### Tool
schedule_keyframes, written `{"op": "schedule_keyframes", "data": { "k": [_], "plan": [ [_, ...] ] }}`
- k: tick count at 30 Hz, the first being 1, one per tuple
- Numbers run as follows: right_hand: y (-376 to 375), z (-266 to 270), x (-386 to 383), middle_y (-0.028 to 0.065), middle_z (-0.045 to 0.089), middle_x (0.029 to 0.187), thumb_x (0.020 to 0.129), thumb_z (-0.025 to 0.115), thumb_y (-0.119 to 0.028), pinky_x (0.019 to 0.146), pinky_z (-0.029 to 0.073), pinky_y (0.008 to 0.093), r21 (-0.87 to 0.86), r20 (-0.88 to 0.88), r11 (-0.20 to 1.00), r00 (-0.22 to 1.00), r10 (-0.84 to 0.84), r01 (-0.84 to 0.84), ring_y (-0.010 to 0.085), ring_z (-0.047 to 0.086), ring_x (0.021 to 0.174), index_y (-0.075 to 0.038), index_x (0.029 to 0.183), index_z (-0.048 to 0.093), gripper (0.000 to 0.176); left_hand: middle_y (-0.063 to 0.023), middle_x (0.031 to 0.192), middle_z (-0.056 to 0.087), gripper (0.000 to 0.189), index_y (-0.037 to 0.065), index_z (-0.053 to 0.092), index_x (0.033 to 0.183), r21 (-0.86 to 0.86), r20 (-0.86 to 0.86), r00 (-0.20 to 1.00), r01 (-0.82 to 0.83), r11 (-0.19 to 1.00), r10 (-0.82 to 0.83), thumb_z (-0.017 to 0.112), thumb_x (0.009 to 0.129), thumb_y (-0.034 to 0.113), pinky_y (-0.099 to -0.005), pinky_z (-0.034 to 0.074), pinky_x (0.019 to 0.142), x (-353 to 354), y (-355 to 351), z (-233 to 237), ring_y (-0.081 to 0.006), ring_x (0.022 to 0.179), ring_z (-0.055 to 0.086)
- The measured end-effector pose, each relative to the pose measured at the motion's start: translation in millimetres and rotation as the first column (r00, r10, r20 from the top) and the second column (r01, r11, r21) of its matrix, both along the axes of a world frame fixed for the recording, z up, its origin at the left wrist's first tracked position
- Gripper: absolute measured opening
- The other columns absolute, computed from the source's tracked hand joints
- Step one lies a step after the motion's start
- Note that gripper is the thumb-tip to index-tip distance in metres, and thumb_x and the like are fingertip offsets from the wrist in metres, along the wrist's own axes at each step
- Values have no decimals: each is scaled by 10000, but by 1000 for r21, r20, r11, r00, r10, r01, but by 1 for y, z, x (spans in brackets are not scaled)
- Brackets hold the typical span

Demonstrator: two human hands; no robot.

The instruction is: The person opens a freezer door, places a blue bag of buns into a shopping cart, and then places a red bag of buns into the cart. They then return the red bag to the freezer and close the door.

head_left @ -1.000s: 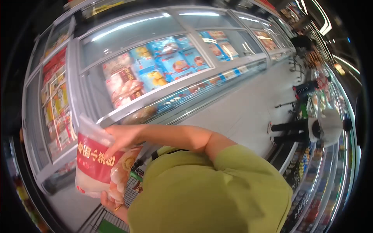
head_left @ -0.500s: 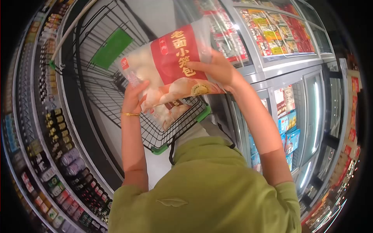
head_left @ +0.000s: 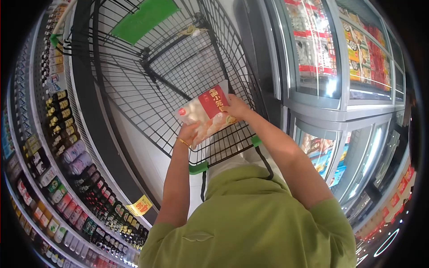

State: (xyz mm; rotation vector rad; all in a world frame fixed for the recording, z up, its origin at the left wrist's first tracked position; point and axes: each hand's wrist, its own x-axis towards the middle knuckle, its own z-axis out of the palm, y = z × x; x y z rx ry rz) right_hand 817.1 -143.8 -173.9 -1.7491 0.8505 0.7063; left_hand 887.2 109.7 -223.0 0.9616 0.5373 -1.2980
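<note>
A clear-and-red plastic bag of frozen buns (head_left: 195,110) is stretched between both hands, low over the near end of the wire shopping cart (head_left: 134,119). My left hand (head_left: 188,132) grips its lower left edge, wearing a thin gold bracelet. On the right edge, my right hand (head_left: 237,108) is closed with the fingers over the printed front. White round buns show through the clear part. Whatever lies directly beneath the bag is hidden by it.
Glass-doored freezers (head_left: 313,107) with bagged and boxed food run along the right. Shelves of bottles and cans (head_left: 67,129) line the left, with a yellow price tag (head_left: 140,206) on the edge. A green panel (head_left: 145,20) is on the cart.
The bag has moved down and away from my head, toward the cart, in both hands. More of the cart shows; the second bag seen inside it earlier is now covered.
</note>
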Motion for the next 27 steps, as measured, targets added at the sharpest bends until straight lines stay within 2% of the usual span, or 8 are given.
{"op": "schedule_keyframes", "data": {
  "k": [2, 3, 6, 10, 12, 20, 21, 27],
  "plan": [
    [8, -33, -17, 246, 419, 1335, 787, 657, -265, 999, 372, 397, -98, -59, 978, 982, 182, -187, 347, 454, 1210, 31, 1394, 232, 797, -103, 1147, 581, 541, 30, 427, 1266, 183, 272, 936, 177, 967, -222, 649, 773, 22, -361, 510, 836, -6, -1, -12, -238, 1026, 583],
    [12, -27, -19, 227, 353, 1398, 815, 605, -249, 1014, 365, 387, -103, -122, 964, 965, 232, -244, 332, 436, 1237, -53, 1445, 139, 807, -98, 1144, 582, 601, 16, 438, 1248, 429, 470, 641, 436, 792, -607, 691, 703, 1, -364, 507, 826, -13, 12, -51, -236, 1023, 577],
    [19, 2, -23, 198, 346, 1413, 839, 553, -248, 1005, 378, 375, -112, -161, 883, 886, 436, -455, 302, 431, 1250, -123, 1452, 169, 735, -129, 1199, 552, 773, 4, 375, 1288, 716, 329, 479, 436, 546, -814, 763, 620, 23, -352, 498, 849, -10, 4, -59, -263, 1062, 560],
    [24, -8, -45, 195, 509, 1262, 800, 568, -168, 962, 423, 396, -322, -61, 742, 795, 604, -588, 314, 510, 1161, -140, 1398, 315, 650, -187, 1245, 515, 1011, -7, 227, 1376, 824, 377, 612, 122, 554, -695, 808, 549, 38, -329, 498, 854, -15, -8, -40, -281, 1091, 546],
    [15, -5, -47, 172, 561, 1207, 798, 549, -143, 919, 449, 395, -144, -100, 816, 828, 552, -561, 301, 553, 1102, -140, 1255, 510, 458, -230, 1282, 469, 1175, -12, 78, 1420, 965, 180, 644, 29, 259, -744, 831, 522, 66, -332, 500, 860, -13, -12, -37, -295, 1117, 530],
    [-16, 108, -76, 144, 645, 1027, 821, 558, -241, 849, 473, 412, -172, 279, 956, 919, 279, -238, 304, 606, 974, -111, 1119, 602, 328, -225, 1190, 525, 946, -68, 234, 1377, 844, 356, 701, 42, 535, -617, 773, 623, 124, -366, 465, 860, 8, -16, -54, -284, 1063, 547],
    [-15, 123, -84, 127, 652, 1002, 832, 555, -246, 810, 483, 415, -202, 285, 953, 918, 277, -225, 305, 616, 928, -146, 1135, 597, 321, -246, 1324, 430, 970, -84, 284, 1349, 827, 308, 780, 64, 558, -546, 808, 592, 220, -338, 363, 1013, 6, -38, -11, -326, 1222, 446],
    [-16, 175, -170, 105, 666, 929, 849, 566, -282, 741, 496, 406, -215, 502, 966, 865, -19, 146, 300, 632, 843, -155, 1108, 613, 293, -241, 1238, 515, 719, -86, 448, 1248, 908, 390, 473, -54, 416, -790, 760, 665, 196, -356, 408, 955, 13, -95, 43, -324, 1121, 522]
  ]
}}
